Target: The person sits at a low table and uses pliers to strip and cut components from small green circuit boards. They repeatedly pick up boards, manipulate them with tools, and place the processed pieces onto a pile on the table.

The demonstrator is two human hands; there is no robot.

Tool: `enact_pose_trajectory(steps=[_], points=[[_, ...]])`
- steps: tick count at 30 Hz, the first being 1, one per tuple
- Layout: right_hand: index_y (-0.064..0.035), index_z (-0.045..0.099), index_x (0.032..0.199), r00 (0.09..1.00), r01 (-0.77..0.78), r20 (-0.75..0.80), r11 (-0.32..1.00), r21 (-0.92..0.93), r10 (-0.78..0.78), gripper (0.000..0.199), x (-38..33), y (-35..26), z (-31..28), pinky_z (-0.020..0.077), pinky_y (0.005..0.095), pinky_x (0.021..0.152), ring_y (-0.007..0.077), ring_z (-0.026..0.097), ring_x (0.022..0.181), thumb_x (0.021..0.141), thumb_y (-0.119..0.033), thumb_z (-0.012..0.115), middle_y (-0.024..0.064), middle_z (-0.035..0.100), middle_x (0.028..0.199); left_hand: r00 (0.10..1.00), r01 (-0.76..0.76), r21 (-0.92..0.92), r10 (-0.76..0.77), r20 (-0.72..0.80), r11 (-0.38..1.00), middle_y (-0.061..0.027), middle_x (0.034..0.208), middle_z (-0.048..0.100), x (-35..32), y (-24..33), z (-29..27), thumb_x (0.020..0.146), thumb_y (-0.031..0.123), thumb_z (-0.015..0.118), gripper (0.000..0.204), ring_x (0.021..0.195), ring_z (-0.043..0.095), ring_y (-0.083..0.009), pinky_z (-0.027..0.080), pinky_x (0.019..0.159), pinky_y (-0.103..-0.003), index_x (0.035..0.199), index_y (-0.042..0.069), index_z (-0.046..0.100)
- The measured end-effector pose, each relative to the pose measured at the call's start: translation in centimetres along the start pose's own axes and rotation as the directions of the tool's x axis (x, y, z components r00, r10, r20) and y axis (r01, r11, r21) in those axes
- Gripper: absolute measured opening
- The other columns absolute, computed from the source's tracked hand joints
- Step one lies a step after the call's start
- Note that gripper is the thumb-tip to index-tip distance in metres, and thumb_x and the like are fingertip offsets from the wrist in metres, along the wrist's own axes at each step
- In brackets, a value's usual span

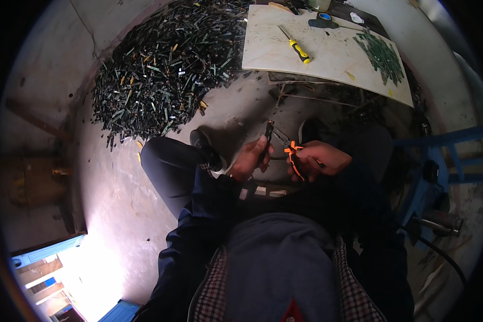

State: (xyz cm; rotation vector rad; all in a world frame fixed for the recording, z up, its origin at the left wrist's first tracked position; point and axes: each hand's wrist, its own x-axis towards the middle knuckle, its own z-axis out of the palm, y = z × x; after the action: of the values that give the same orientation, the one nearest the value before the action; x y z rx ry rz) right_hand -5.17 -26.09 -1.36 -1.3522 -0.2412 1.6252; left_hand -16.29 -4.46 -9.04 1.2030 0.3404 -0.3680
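My left hand point(249, 158) is closed around a narrow dark strip point(269, 129) with a brownish upper end, held upright between thumb and fingers. Close on its right, my right hand point(319, 160) grips pliers with orange handles point(293, 153). The jaws of the pliers point up and left toward the strip's top; whether they touch it I cannot tell. Both hands are between my knees, above the floor. Below them, near my lap, several small pale rectangular pieces point(260, 190) show.
A large heap of dark strips point(166, 70) covers the floor ahead left. A pale board point(327, 53) on a low stand bears a yellow-and-black screwdriver point(298, 49), green strips point(381, 56) and a dark tool point(323, 24). Blue furniture point(429, 161) stands right, beside a metal cylinder point(443, 222).
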Motion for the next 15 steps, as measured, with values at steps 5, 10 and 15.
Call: enact_pose_trajectory(steps=[5, 10, 15], points=[[-0.0008, 0.059, 0.110, 1.000, -0.008, -0.021, 1.000, 0.013, 0.009, 0.037, -0.01, -0.14, 0.21, 0.0498, 0.0272, 0.056, 0.0206, 0.066, 0.082, 0.091, -0.030, 0.047, 0.0114, 0.067, 0.096, 1.000, -0.013, 0.028, 0.013, 0.007, 1.000, -0.0039, 0.055, 0.047, -0.13, 0.10, 0.00, 0.097, 0.055, 0.036, 0.054, 0.049, 0.045, -0.0135, 0.035, 0.049, -0.027, 0.094, 0.003, 0.054], [-0.0015, 0.059, 0.109, 1.000, -0.007, -0.031, 1.000, -0.006, 0.007, 0.036, -0.26, -0.32, 0.35, 0.0494, 0.0267, 0.055, 0.0204, 0.066, 0.081, 0.092, -0.030, 0.046, 0.0111, 0.067, 0.096, 1.000, -0.012, 0.059, 0.012, 0.002, 0.998, -0.0040, 0.055, 0.047, -0.13, 0.27, 0.19, 0.097, 0.055, 0.037, 0.055, 0.048, 0.045, -0.0132, 0.036, 0.049, -0.027, 0.095, 0.003, 0.054], [-0.0013, 0.060, 0.109, 1.000, -0.010, -0.024, 1.000, 0.011, 0.010, 0.037, -0.02, 0.18, -0.29, 0.0485, 0.0264, 0.054, 0.0217, 0.067, 0.081, 0.093, -0.032, 0.046, 0.0119, 0.067, 0.096, 1.000, -0.012, 0.080, 0.010, 0.025, 0.997, -0.0042, 0.060, 0.051, -0.03, -0.08, -0.21, 0.099, 0.051, 0.037, 0.052, 0.050, 0.049, -0.0137, 0.039, 0.050, -0.026, 0.092, 0.004, 0.056]])
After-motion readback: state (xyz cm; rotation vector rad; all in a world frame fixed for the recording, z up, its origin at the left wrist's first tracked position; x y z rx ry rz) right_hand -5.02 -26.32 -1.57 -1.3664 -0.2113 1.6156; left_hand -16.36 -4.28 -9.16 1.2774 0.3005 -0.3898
